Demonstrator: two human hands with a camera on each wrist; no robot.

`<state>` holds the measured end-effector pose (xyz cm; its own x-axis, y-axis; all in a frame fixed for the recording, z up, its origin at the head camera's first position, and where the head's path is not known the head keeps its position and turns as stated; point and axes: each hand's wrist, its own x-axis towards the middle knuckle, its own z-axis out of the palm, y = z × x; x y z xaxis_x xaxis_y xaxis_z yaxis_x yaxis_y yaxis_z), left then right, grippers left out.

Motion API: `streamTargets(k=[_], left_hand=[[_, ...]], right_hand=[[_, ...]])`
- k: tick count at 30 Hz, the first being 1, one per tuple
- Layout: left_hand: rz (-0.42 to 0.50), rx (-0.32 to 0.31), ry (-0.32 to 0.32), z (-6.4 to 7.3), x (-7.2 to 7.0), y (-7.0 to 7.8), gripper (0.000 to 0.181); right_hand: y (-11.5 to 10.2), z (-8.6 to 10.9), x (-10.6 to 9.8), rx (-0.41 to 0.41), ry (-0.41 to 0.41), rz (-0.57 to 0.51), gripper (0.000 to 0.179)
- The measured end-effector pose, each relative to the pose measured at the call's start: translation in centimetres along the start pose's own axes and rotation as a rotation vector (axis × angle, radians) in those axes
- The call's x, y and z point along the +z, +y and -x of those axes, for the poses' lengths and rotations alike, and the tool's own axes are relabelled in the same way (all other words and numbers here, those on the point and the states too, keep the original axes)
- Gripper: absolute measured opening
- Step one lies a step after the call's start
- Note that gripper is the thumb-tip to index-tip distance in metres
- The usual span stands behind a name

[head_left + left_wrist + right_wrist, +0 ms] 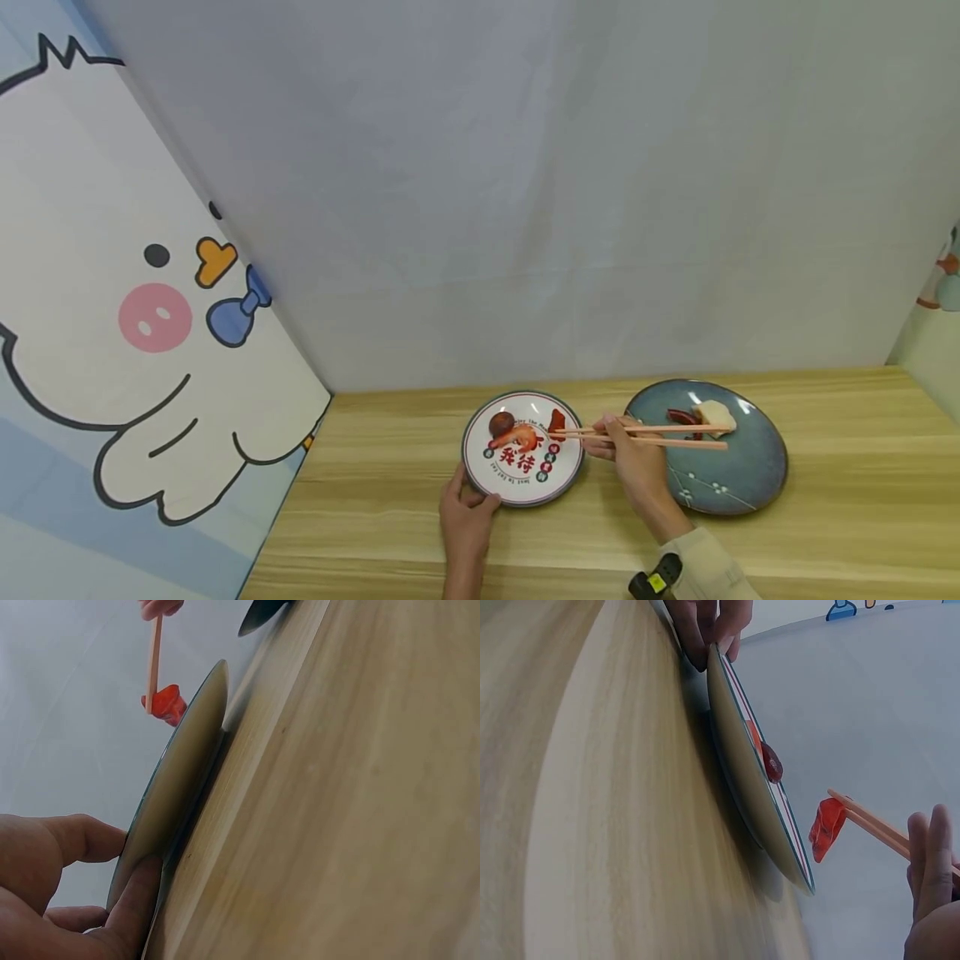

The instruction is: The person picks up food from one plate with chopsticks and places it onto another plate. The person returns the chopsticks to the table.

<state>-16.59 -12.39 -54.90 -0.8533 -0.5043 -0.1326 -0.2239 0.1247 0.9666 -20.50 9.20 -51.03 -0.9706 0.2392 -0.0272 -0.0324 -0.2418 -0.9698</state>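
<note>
My left hand (468,512) grips the near left rim of a white plate (525,492) with red characters, fingers on both sides of the edge in the left wrist view. My right hand (637,467) holds a pair of light orange chopsticks (693,444). Between their tips is a crinkled red piece of food (827,829), which hangs above the right part of the white plate, apart from its surface. On that plate lie a shrimp (517,437) and a round dark brown piece of food (502,424).
Right of the white plate, a blue-grey plate (720,475) with painted white blossoms bears a pale chunk (716,413) and a dark red curved piece (681,416), partly behind the chopsticks. Both plates stand on a wood-grain table (360,500). A pale curtain (525,208) hangs behind.
</note>
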Motion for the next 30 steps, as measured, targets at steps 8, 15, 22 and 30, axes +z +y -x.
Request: streamTargets(k=[8,15,22,30], left_hand=[[0.028,0.017,-0.015,0.15,-0.2,0.05,0.083],[0.031,0.018,-0.017,0.17,-0.23,0.14,0.083],[0.027,0.019,-0.015,0.22,-0.28,0.2,0.083],[0.025,0.023,-0.011,0.17,-0.26,0.17,0.082]], right_hand=[[-0.16,0.28,-0.3,0.011,0.004,0.02,0.033],[-0.2,0.37,-0.46,0.002,0.002,0.013,0.033],[-0.22,0.54,-0.65,-0.022,0.007,0.009,0.03],[-0.46,0.68,-0.73,-0.025,0.01,0.035,0.03]])
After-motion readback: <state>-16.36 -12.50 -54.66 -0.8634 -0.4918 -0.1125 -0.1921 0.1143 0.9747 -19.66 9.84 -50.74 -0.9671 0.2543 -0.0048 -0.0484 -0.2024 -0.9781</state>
